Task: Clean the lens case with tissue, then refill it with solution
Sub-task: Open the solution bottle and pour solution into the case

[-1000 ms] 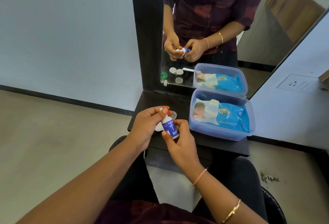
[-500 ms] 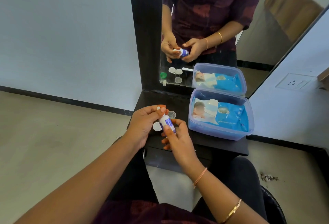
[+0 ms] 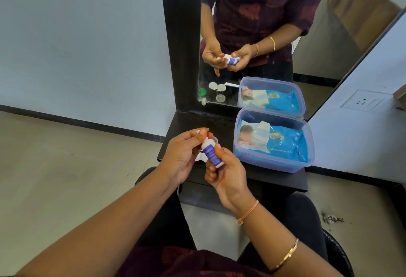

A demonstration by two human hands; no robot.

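Refill step, I judge: the right hand [image 3: 228, 175] grips the small white blue-labelled solution bottle [image 3: 212, 154], and the left hand [image 3: 182, 155] fingers [image 3: 203, 132] pinch its cap. The white lens case [image 3: 198, 157] lies at the bottle's 9 o'clock on the black surface [image 3: 263, 180]. Next the cap must come off, then the bottle tips over the case.

The solution bottle [image 3: 211, 153] in my grip is white with a blue-purple label, and its cap [image 3: 198, 131] is white too. At 2 o'clock from it there's a see-through bluish tub [image 3: 272, 165] with a bright blue wipes pack [image 3: 285, 142], baby photo on it. Shelf [image 3: 279, 181] is black. My top [image 3: 186, 263] is maroon with reddish blotches, wrist thread [image 3: 249, 212] orange, bangle [image 3: 287, 254] gold.
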